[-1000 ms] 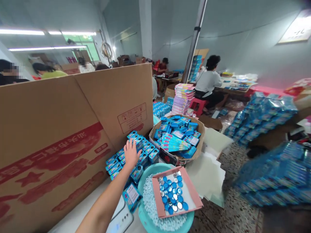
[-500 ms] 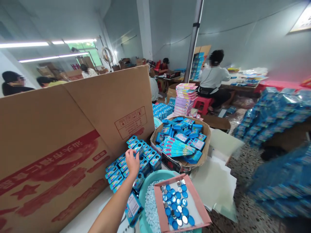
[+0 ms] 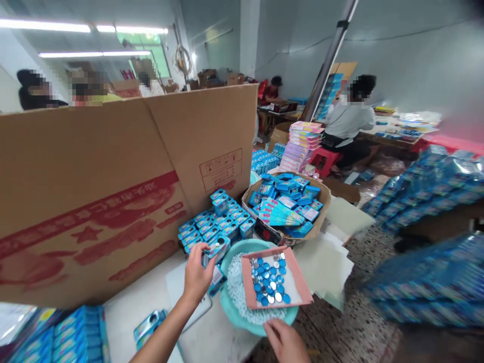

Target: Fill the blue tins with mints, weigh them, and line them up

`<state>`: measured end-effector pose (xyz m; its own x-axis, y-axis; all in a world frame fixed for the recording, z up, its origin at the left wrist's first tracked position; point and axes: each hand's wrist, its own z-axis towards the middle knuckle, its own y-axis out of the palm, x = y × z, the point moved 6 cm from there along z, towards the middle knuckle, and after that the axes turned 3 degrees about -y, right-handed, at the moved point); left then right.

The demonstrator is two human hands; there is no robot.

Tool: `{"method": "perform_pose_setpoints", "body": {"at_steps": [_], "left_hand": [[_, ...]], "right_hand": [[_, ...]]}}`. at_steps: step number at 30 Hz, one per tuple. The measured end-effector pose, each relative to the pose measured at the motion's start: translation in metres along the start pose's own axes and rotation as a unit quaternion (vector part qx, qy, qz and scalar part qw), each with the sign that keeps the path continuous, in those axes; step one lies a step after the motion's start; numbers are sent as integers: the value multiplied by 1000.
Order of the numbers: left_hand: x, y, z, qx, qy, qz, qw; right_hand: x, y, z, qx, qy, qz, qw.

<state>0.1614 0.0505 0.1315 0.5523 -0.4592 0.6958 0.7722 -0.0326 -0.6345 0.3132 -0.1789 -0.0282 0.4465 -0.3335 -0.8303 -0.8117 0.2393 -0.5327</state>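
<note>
In the head view, one left hand (image 3: 198, 272) holds one small blue box (image 3: 220, 245) pinched between thumb and fingers, tilted above the table (image 3: 124, 312) and just beside the basin (image 3: 224, 302). One right hand (image 3: 286, 344) is at the basin's near rim; whether its fingers grip anything cannot be told.

The single turquoise basin contains pale pellets (image 3: 236, 285), too many to count. On it sits one pink tray (image 3: 248, 282) with over thirty round caps (image 3: 279, 297), some blue, some silver. Behind the held box stand at least fifteen similar boxes (image 3: 209, 229), packed in rows; one more box (image 3: 149, 325) lies left of the left forearm. One cut-down carton (image 3: 324, 199) is heaped with blue boxes and a fan of about five strips (image 3: 278, 212); their lettering is too small to read.

One large cardboard box (image 3: 124, 136) bears a red band of Chinese characters, one red star, and a framed row of four small symbols. At least five other people (image 3: 344, 121) are farther back.
</note>
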Motion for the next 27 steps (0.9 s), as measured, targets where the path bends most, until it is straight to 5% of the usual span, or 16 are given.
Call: {"method": "perform_pose_setpoints", "body": {"at_steps": [4, 10, 17, 27], "left_hand": [[-32, -38, -70, -82, -76, -9, 994], [-75, -88, -135, -54, -122, -6, 991], [-99, -109, -159, -64, -123, 6, 990], [-95, -134, -160, -97, -45, 35, 994]], "right_hand": [[-46, 1, -11, -21, -51, -42, 998], [-69, 31, -56, -53, -77, -79, 992], [-74, 64, -97, -70, -80, -76, 991], [-86, 81, -108, -38, -83, -73, 993]]}}
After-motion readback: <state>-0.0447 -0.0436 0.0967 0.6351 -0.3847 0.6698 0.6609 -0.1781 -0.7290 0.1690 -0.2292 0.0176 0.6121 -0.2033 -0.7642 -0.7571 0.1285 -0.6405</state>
